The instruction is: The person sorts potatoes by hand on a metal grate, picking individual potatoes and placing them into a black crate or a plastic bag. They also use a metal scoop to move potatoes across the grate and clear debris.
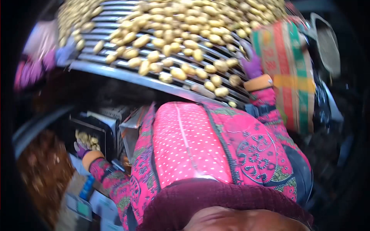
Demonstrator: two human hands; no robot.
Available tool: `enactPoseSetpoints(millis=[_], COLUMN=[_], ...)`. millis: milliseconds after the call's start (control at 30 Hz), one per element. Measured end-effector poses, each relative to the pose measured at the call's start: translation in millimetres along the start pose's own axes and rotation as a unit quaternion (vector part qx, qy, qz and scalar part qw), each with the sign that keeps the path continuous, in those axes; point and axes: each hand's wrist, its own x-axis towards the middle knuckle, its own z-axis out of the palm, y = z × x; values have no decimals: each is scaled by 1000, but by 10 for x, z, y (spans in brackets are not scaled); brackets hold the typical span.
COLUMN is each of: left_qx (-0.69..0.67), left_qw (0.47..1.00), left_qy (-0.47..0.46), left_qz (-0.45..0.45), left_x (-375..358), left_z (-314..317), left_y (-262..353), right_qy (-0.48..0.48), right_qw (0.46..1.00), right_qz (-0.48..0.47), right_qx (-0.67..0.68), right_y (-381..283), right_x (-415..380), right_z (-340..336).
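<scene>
On the right edge of the roller conveyor (127, 73) is my right hand (251, 63), in a purple glove with grey fingers. Its fingers are apart, with potatoes beside them and a striped sack (283, 69) on its other side. Low on the left, my left hand (81, 149), gloved the same way, is at the edge of a pile of small potatoes (91, 141) over a black container (106, 140). Blur and the pile hide its fingertips, so its grip is unclear. Many yellow potatoes (178, 73) lie across the metal rollers.
A co-worker's blue-gloved hand (65, 54) and pink sleeve (34, 73) are at the conveyor's left side. Reddish-brown material (44, 177) lies at the lower left, near a blue object (86, 187). A grey oval-shaped object (327, 46) stands beyond the sack.
</scene>
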Motion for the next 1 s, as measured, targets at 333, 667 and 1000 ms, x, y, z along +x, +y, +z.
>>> enactPoseSetpoints(millis=[333,667,1000], left_qx=[89,430,204], left_qw=[567,449,643], left_qy=[-506,-367,-305], left_qz=[644,691,672], left_x=[-3626,-2805,-2517], left_z=[3518,3716,3533], left_y=[1909,1962,2069], right_qy=[-144,-92,-317], right_qw=[981,995,900], right_qz=[33,31,-81], right_qx=[-126,38,-287], right_y=[47,-406,-760], right_x=[-728,-364,68], right_z=[-275,-229,223])
